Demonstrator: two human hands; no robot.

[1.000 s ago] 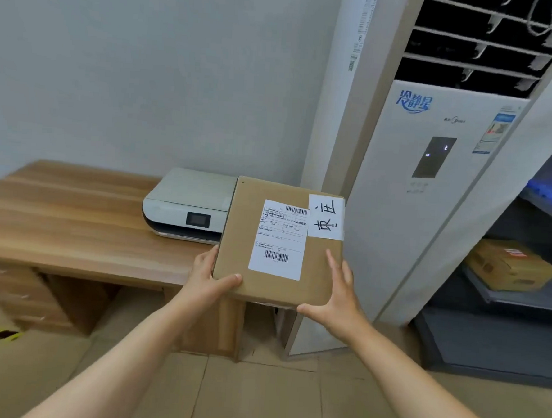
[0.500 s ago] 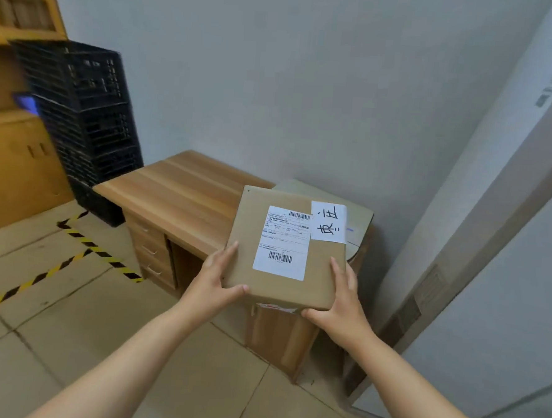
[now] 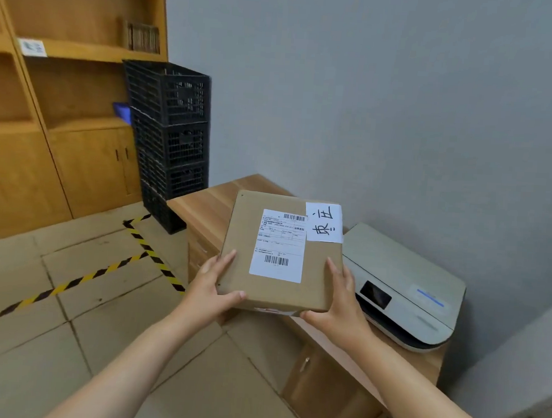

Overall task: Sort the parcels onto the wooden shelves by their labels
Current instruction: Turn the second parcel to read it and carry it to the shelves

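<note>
I hold a flat brown cardboard parcel (image 3: 244, 232) in front of me with both hands. It carries a white shipping label with barcodes and a second white sticker with handwritten characters at its top right corner. My left hand (image 3: 213, 285) grips its lower left edge, thumb on top. My right hand (image 3: 340, 305) grips the lower right edge. The wooden shelves (image 3: 78, 83) stand at the far left, with a small white label on one shelf edge and several books on an upper shelf.
A stack of black plastic crates (image 3: 170, 137) stands between the shelves and a wooden desk (image 3: 210, 204). A grey printer (image 3: 402, 281) sits on the desk under my right hand. Yellow-black tape (image 3: 109, 266) marks the tiled floor. A grey wall runs behind.
My view has swung left: the air conditioner and metal rack went out of sight, and the crates and wooden shelves came in. The parcel stays held in both hands.
</note>
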